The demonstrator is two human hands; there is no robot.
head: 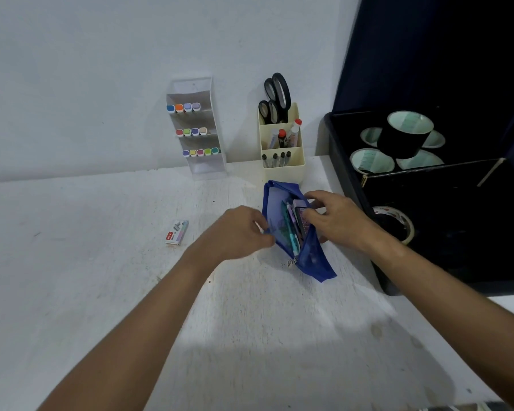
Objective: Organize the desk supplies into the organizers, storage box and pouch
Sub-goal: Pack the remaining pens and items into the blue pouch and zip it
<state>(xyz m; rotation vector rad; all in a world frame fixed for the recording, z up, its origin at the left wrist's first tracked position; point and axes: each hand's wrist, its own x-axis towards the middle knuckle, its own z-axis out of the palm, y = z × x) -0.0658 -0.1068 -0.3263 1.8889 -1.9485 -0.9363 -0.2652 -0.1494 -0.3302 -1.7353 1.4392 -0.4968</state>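
Note:
A blue mesh pouch (315, 262) lies unzipped on the white desk, with pens and a dark flat item standing in its mouth. My left hand (238, 229) pinches the pouch's left edge and holds it apart. My right hand (336, 218) grips the dark flat item (301, 219) at the pouch's right side, fingers curled over it. A small box of staples (177, 232) lies on the desk to the left of the pouch.
A clear tiered organizer (198, 126) with coloured markers stands against the wall. A cream organizer (282, 149) holds scissors, pens and glue. A dark storage box (445, 209) with its lid up holds several tape rolls at the right. The white desk (101, 262) stretches left.

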